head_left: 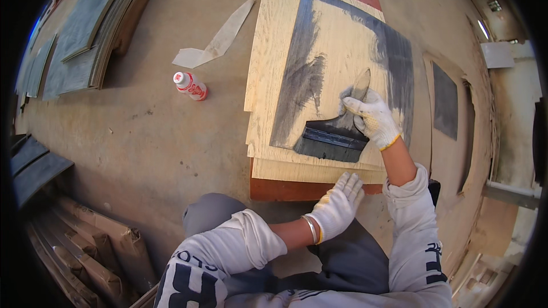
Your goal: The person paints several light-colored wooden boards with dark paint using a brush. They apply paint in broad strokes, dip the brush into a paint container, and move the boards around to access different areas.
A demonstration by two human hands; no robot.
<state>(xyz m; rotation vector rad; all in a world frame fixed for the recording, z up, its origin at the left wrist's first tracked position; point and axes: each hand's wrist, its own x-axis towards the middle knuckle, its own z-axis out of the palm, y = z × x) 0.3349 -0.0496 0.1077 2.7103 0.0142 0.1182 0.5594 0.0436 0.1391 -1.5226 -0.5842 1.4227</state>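
In white work gloves, my right hand (374,115) grips the handle of a wide paintbrush (337,131), fingers wrapped round it. The black bristles rest on the near part of a pale wood-grain board (342,34). Dark grey paint (394,57) runs in a broad band along the board's edges, with streaky patches inside and bare pale wood in the middle. My left hand (337,202) lies with fingers stretched out at the near edge of the board stack, holding nothing. Beneath the pale boards a reddish-brown panel (285,189) sticks out.
A white and red bottle (190,85) stands on the floor left of the boards, near a bent pale strip (214,45). Grey boards (91,28) are stacked at far left; brown wrapped bundles (97,239) lie at near left. A dark grey panel (445,100) is at right.
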